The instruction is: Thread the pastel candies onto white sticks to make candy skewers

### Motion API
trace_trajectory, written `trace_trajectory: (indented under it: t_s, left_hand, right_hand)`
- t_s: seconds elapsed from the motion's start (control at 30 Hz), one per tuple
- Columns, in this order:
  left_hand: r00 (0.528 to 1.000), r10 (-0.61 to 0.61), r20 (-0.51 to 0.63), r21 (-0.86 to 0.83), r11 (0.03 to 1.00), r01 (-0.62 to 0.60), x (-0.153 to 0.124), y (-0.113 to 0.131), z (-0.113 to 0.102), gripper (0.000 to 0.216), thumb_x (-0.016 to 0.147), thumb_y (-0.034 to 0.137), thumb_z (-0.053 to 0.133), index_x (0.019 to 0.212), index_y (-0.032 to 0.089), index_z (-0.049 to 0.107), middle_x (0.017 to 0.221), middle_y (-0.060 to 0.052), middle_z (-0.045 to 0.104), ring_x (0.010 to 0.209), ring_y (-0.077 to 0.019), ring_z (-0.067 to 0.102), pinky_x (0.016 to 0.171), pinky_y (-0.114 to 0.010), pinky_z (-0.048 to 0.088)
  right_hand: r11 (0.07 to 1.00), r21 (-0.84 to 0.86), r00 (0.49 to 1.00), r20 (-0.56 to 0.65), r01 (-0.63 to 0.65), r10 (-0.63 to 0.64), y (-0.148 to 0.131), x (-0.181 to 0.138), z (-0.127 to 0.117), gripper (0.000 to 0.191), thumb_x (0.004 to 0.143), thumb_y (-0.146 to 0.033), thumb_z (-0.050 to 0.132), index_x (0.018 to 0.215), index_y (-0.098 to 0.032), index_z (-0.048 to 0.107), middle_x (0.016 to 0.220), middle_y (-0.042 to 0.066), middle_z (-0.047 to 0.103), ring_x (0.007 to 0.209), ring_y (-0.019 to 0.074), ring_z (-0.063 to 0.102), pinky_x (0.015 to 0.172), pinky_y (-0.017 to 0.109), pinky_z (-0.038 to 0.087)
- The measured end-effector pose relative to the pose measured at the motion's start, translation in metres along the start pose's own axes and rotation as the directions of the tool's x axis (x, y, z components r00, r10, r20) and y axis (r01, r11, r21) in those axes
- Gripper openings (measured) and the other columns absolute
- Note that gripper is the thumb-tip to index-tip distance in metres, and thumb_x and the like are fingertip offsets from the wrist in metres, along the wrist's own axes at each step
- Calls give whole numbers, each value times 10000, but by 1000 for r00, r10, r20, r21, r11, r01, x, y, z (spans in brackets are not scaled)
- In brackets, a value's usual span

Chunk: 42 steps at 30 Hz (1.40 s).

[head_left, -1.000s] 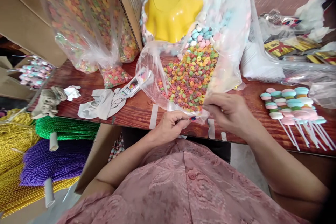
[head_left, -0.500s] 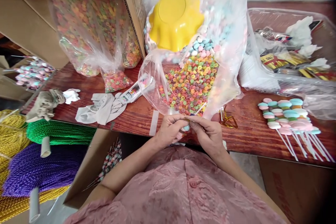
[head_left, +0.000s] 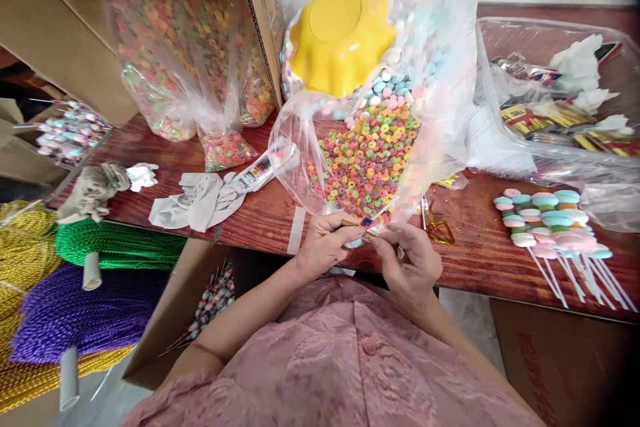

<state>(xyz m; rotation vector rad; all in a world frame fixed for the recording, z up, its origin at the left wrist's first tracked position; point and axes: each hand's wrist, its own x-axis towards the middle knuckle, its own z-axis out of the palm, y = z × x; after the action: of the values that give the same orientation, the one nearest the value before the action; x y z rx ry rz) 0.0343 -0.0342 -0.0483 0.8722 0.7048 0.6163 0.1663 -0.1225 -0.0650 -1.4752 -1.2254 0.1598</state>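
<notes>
My left hand [head_left: 324,245] and my right hand [head_left: 410,260] meet at the near edge of the wooden table [head_left: 475,253]. Both pinch a thin white stick [head_left: 381,213] with small candy pieces threaded on it, which points up and to the right. Just behind them lies an open clear bag of coloured ring candies [head_left: 365,160]. Behind that bag an upturned yellow bowl [head_left: 341,37] rests on a bag of pastel round candies [head_left: 395,83].
Finished candy skewers [head_left: 550,220] lie at the right on the table. Bags of ring candies [head_left: 190,73] lean in a cardboard box at the left. White cloths [head_left: 200,200] lie left of my hands. Spools of green, purple and yellow cord [head_left: 85,280] sit below left.
My right hand came back from the bag's edge to meet my left hand, and both now hold the stick. The camera view shifted slightly.
</notes>
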Motion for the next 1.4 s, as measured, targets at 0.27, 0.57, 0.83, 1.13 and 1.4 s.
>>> trace_trajectory:
  t_s: [0.27,0.57,0.83,1.13,1.4]
  left_hand:
    - [984,59,169,202,975,-93,-2,22,9,220,646,340,826,698,135,765,681,-24,656,544,-63,530,468,-173,367]
    - [730,-542,415,341,837,427,4,46,1,197,551,238,863,610,120,717,497,-32,648,322,-84,488,289,-157,323]
    - [473,-664,579,484,747,456,16,39,0,164,555,193,870,602,128,727,516,-40,666,419,-140,600,363,-217,503]
    - [352,-732,584,610,681,405,25,34,2,247,540,210,898,708,145,729,590,-5,688,452,-123,591,347,-176,418]
    - [411,-678,610,784,590,-192,49,96,-18,259,720,396,784,820,161,742,717,-6,688,661,-155,624,602,-253,499]
  right_hand:
    - [790,313,739,627,-528,245,4,33,-23,238,819,-431,699,774,-201,662,605,-23,614,544,133,550,511,254,453]
    - [692,215,477,584,689,-656,-12,54,-48,156,920,-138,501,914,-229,628,761,24,635,687,163,556,635,314,453]
    - [424,413,136,567,806,-812,-21,65,-50,321,982,-132,335,1063,-149,646,825,79,641,751,189,570,638,357,481]
    - [425,282,178,615,860,-768,-16,52,-44,267,968,-118,393,828,-167,615,735,34,594,639,149,491,577,315,388]
    - [430,42,309,633,902,-710,-38,57,-51,170,936,-89,491,856,-173,616,875,62,668,889,198,585,723,349,408]
